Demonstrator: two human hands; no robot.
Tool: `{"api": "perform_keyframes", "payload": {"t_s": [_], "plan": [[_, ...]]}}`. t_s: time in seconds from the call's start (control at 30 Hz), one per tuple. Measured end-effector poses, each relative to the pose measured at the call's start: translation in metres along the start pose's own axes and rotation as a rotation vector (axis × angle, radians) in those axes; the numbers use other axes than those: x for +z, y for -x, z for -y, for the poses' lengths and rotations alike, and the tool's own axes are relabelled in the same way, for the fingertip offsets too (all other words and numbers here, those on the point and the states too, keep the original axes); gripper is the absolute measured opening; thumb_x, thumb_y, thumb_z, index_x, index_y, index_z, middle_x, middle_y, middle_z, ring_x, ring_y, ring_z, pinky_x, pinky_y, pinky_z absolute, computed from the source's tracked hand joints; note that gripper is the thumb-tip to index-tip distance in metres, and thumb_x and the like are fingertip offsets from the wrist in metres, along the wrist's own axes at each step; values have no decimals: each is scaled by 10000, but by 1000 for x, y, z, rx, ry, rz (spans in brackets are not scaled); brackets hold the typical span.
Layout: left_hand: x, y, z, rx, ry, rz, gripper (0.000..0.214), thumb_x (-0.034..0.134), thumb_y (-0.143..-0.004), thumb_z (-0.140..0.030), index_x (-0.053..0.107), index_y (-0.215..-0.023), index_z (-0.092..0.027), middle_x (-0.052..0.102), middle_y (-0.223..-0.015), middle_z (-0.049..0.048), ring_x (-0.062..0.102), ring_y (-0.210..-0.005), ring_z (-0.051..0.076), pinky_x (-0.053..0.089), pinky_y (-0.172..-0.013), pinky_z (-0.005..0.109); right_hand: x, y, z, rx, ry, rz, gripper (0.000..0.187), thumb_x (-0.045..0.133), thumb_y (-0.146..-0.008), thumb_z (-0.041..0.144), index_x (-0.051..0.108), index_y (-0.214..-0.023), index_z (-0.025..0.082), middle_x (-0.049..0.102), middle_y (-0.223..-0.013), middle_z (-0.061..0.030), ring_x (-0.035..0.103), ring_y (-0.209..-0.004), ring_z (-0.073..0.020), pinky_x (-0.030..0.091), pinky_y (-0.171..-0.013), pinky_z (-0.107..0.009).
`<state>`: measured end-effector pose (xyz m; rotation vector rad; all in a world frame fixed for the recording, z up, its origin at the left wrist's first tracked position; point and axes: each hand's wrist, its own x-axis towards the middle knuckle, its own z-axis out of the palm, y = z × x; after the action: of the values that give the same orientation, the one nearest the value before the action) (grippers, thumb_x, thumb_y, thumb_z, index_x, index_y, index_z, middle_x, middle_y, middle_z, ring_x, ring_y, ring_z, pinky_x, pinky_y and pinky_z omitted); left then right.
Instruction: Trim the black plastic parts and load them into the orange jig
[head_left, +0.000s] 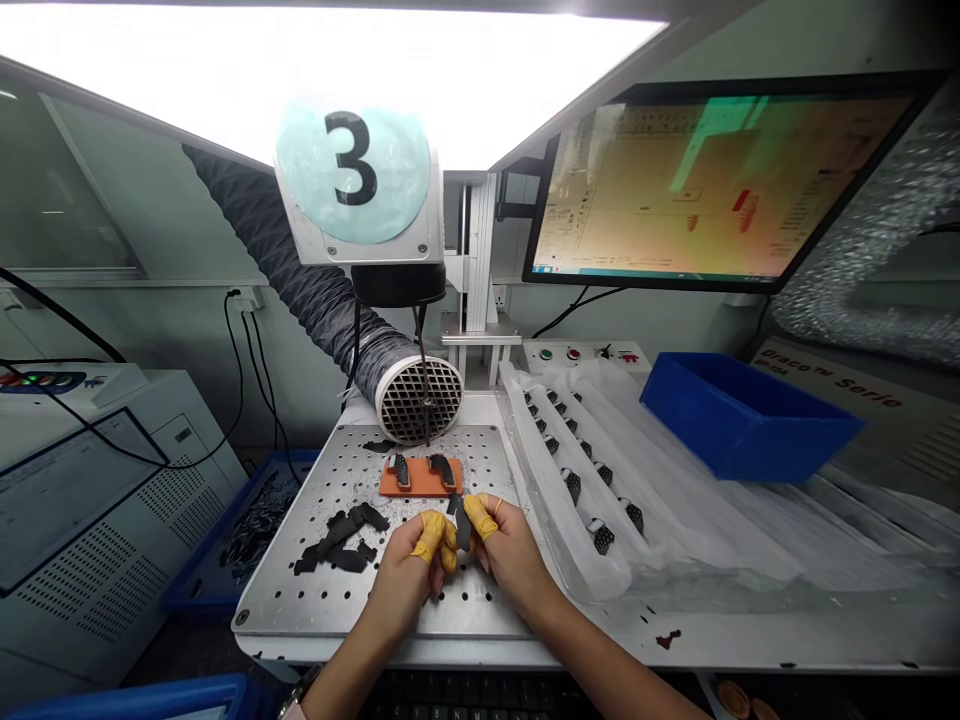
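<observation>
Above the perforated metal plate [300,610], my two hands are close together, with yellow covers on some fingertips. A small flat dark grey piece [463,526] is pinched upright in my right hand [510,545]. My left hand [412,560] is closed right beside it; what its fingers hold, if anything, is hidden. Just beyond my hands, an orange block [421,484] carries a dark piece with a dotted face [400,470] and a curved dark piece [442,470]. To the left lies a loose pile of dark pieces [341,538].
A round grille-ended hose [420,400] and a machine head marked 3 [356,180] stand over the plate. At right, a tray lined with white wrap [577,570] holds several dotted pieces, with a blue bin [742,415] beyond. A keyboard [480,695] sits below the table's front edge.
</observation>
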<state>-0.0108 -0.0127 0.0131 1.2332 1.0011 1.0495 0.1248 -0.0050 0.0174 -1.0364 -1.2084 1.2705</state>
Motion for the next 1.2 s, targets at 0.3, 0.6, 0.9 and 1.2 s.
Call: {"api": "perform_keyframes", "payload": {"t_s": [0.3, 0.6, 0.9, 1.2], "plan": [[3, -3, 6, 36, 9, 49, 296, 630, -766, -408, 501, -667, -161, 491, -499, -52, 366, -405, 43, 271, -412, 168, -1, -1, -5, 14, 30, -6, 379, 538, -839, 476, 445, -607, 191, 375, -442, 71, 293, -382, -69, 207, -389, -210], [-2, -2, 5, 12, 10, 20, 286, 587, -769, -421, 499, -676, -165, 521, -518, -37, 358, -371, 38, 237, -379, 167, -2, 0, -3, 3, -20, 52, 280, 566, -831, 412, 502, -709, 169, 519, -549, 37, 343, -396, -56, 246, -388, -181], [2, -1, 0, 36, -5, -15, 315, 611, -736, -441, 493, -635, -168, 489, -478, -48, 336, -376, 42, 242, -386, 171, -3, -2, -12, 3, -8, 68, 218, 569, -832, 354, 522, -737, 163, 516, -545, 41, 357, -408, -58, 267, -395, -175], [0, -2, 2, 35, -39, -9, 255, 567, -775, -371, 482, -643, -169, 518, -504, -38, 358, -379, 43, 249, -387, 171, -2, -1, -9, 26, 17, 57, 207, 566, -816, 360, 527, -751, 167, 518, -540, 43, 373, -410, -69, 269, -397, -183]]}}
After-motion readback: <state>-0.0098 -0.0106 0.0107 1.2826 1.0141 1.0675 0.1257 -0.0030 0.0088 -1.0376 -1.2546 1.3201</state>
